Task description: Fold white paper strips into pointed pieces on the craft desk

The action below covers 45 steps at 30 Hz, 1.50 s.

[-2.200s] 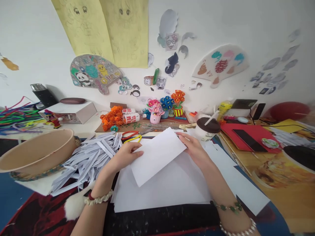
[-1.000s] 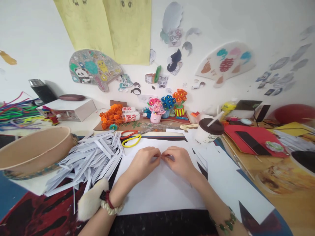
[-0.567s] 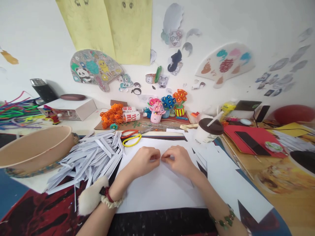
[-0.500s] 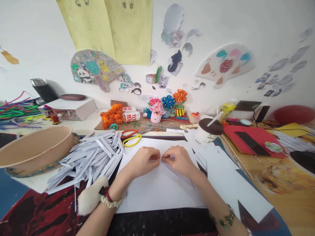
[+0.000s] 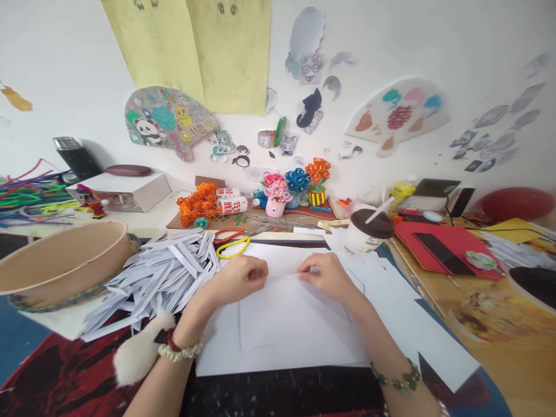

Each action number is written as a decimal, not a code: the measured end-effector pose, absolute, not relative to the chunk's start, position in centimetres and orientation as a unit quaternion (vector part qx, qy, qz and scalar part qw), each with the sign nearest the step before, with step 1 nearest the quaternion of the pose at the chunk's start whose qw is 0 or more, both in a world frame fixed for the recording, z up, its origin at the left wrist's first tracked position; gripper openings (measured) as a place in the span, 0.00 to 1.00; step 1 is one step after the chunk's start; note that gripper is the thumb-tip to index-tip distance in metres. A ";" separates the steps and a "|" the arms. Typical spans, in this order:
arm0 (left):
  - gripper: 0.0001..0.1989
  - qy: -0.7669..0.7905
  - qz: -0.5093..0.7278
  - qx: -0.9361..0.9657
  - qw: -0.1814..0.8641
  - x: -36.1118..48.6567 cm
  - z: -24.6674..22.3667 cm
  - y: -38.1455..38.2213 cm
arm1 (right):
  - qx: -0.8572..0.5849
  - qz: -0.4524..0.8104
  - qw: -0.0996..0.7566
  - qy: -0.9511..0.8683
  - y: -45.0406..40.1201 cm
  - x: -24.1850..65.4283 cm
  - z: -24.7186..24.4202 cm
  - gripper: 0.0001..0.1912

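Observation:
A white paper sheet (image 5: 295, 315) lies over a larger white sheet (image 5: 217, 353) in front of me. My left hand (image 5: 247, 277) pinches the upper left part of the top sheet, its fingers curled together. Around its wrist are a cream scrunchie and a white fluffy ball. With thumb and fingertips pressed together, my right hand (image 5: 319, 273) holds the upper edge of the same sheet. A green bead bracelet circles the right wrist. Folded paper strips (image 5: 169, 272) form a heap left of the sheets. Scissors (image 5: 234, 246) with red and yellow handles lie behind my left hand.
At the left stands a beige bowl (image 5: 65, 260). A lidded cup (image 5: 369, 229) stands behind my right hand. Pipe-cleaner flowers (image 5: 278, 191) line the back. More white sheets (image 5: 403, 313) and a red folder (image 5: 438, 246) lie at the right.
My hands have moved apart, the left one to the left and the right one slightly to the right. The top sheet now lies flatter and more of it shows.

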<state>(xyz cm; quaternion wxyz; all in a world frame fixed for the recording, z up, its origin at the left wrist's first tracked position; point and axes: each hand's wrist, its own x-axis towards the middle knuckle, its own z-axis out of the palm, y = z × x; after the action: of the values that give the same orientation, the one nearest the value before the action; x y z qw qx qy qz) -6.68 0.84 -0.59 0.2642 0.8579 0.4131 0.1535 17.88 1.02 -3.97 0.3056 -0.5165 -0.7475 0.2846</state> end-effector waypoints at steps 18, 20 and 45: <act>0.09 0.499 0.287 0.798 0.181 -9.9 0.7 1.3 | -0.526 0.272 0.327 -0.736 2.1 20.0 -4.1 0.06; 0.08 0.480 0.295 0.810 0.161 -8.4 0.2 1.0 | -0.512 0.289 0.327 -0.740 1.9 19.5 -4.0 0.06; 0.10 0.438 0.168 0.881 0.056 -3.5 -1.7 -0.6 | -0.415 0.324 0.389 -0.756 -0.1 15.1 -3.1 0.04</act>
<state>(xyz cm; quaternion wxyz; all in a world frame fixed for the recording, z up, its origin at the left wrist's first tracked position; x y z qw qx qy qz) -3.50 -0.62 -1.73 0.0562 0.8813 0.4380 0.1681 15.10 -0.05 -3.15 0.3891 -0.4150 -0.7560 0.3237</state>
